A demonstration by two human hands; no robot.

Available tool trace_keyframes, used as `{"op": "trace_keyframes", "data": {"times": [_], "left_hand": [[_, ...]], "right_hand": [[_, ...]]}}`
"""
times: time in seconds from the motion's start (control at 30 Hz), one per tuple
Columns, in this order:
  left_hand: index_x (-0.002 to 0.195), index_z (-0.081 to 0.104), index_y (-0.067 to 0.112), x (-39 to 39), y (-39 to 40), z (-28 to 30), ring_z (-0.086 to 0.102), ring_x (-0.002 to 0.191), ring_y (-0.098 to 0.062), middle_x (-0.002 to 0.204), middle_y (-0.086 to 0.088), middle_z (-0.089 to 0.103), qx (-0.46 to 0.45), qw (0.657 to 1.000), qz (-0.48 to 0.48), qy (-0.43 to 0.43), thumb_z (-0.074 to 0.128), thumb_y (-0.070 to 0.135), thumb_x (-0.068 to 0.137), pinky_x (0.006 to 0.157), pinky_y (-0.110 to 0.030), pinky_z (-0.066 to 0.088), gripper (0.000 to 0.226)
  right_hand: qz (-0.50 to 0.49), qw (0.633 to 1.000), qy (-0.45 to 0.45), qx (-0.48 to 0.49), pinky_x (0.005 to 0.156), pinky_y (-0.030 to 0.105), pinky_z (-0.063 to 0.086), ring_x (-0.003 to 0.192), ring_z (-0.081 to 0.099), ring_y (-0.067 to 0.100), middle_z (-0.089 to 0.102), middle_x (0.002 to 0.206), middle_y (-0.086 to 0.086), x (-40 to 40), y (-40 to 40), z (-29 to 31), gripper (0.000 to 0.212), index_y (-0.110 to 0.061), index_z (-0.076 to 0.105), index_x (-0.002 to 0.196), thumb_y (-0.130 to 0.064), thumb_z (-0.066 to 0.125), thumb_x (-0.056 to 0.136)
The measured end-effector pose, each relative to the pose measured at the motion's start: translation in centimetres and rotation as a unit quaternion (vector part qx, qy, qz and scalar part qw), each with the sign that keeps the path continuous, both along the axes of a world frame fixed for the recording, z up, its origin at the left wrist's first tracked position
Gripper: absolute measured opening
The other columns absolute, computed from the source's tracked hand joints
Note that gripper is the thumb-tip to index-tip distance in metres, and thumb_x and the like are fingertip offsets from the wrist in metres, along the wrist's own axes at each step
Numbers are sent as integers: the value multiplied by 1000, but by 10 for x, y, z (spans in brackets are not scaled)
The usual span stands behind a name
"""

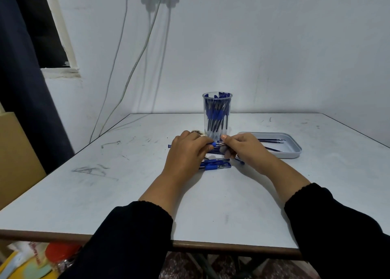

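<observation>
The left hand [187, 150] and right hand [242, 147] each pinch one slim blue-and-clear plastic pen [213, 144] near the middle of the desk [147, 194]. It is likely light, stiff and slippery, and its blue rubber grip seems the surest hold.

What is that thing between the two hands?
A blue pen. The left hand grips one end and the right hand pinches the other, just in front of the clear cup of pens. The head view shows it.
</observation>
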State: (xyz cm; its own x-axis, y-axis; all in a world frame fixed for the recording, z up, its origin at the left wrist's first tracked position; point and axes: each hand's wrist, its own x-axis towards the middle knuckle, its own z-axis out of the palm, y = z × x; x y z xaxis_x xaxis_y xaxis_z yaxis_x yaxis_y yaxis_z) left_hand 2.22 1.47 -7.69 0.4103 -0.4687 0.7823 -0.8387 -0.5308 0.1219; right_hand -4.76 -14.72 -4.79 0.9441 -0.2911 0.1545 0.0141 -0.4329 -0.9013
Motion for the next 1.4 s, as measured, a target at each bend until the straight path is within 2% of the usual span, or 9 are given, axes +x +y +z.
{"op": "trace_keyframes", "data": {"times": [0.13,0.2,0.33,0.57,0.67,0.77,0.87,1.13,1.4], "left_hand": [[99,70,16,-1,1,1,54,79,-24,85,-2,67,1,1000,1,0,65,19,87,69,-30,34,14],[98,70,16,-2,1,2,54,79,-24,85,-2,67,1,1000,2,1,66,19,86,69,-30,34,13],[98,71,15,-4,1,2,55,80,-24,86,-2,68,-3,1000,3,4,67,18,86,70,-30,33,13],[99,70,16,-1,0,2,55,80,-23,86,-1,67,-2,1000,-6,3,60,24,87,70,-30,35,17],[99,70,16,-1,0,1,55,80,-23,86,-2,68,0,1000,-7,-1,61,23,87,70,-30,35,17],[98,70,16,-2,0,2,55,79,-24,84,-1,67,-5,1000,-9,-2,61,22,87,69,-31,36,16],[98,70,16,-3,0,2,54,79,-23,85,-1,67,-10,1000,-11,3,58,24,87,69,-31,37,19],[97,70,16,-4,1,3,53,78,-22,83,0,66,-14,1000,-15,0,59,24,87,69,-33,39,18],[97,71,16,-2,0,1,52,79,-22,83,1,65,-17,999,-24,-16,61,23,85,69,-30,35,16]], "right_hand": [[29,999,-6,14,51,18,40,54,56,5,68,70,5,-3,0,3,12,-11,66,98,-20,59,94],[40,999,-14,9,53,17,43,51,57,2,66,70,6,-3,-1,3,9,-12,62,98,-8,61,90],[34,999,-4,-18,55,19,44,55,57,7,66,68,5,0,0,1,2,-15,63,92,-16,61,92],[26,1000,7,-7,51,14,41,55,54,9,64,66,6,-1,3,2,36,-9,68,76,-32,51,98],[36,999,10,1,53,19,39,57,53,11,65,67,6,-3,3,3,25,-11,66,90,-30,52,98],[50,998,6,27,45,16,38,52,52,10,62,67,8,-4,3,4,6,-11,59,96,-9,54,93],[50,999,1,20,41,13,37,49,50,9,58,66,10,-5,5,5,8,-8,57,93,-3,51,92],[54,998,-11,22,43,13,38,52,50,12,60,63,9,-5,5,5,15,-10,60,85,-10,50,95],[36,999,-1,0,43,10,37,44,50,2,60,62,8,-6,6,5,42,-5,62,64,-21,46,99]]}}
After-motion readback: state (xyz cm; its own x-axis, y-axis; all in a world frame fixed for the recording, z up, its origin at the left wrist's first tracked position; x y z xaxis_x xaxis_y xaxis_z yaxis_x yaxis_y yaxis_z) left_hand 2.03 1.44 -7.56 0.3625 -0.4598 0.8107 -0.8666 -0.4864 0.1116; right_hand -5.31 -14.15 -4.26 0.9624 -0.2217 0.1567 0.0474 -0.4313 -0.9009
